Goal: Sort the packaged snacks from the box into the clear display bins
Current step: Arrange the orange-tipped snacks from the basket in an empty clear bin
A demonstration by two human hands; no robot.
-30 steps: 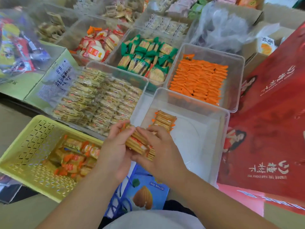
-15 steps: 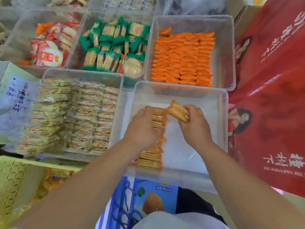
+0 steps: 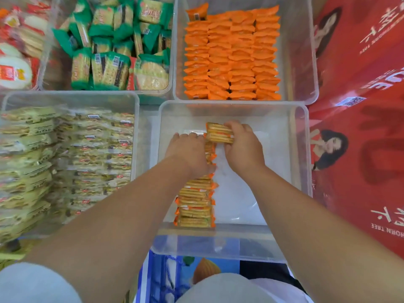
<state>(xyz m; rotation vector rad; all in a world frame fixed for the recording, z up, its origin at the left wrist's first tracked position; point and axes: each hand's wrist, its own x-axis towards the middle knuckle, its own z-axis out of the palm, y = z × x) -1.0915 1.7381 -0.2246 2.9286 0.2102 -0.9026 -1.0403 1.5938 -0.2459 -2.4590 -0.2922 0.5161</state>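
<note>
Cracker packet (image 3: 218, 134) held inside a clear display bin (image 3: 300, 149)
The right hand (image 3: 243, 147) pinches the packet in its fingers at the far end of a row of cracker packets (image 3: 195, 202); the left hand (image 3: 188, 153) curls its fingers over that row. Orange packets (image 3: 231, 55) fill the bin behind.

Five bins, two hands, one row of packs.

Five clear bins show: the near bin (image 3: 295, 149), the orange-packet bin (image 3: 299, 51), the green-packet bin (image 3: 54, 68), the pale-packet bin (image 3: 70, 98) and a fifth, cut off at top left, with red-and-white packets (image 3: 15, 71). The near bin has a single row of cracker packs (image 3: 194, 204). Five are countable below the left hand (image 3: 188, 152), which hides the rest. The right hand (image 3: 242, 149) grips what looks like one more cracker pack (image 3: 218, 133). The orange packets (image 3: 231, 55) stand in four columns, too many to count singly. One red carton (image 3: 360, 171) and one blue box (image 3: 175, 272) adjoin.
</note>
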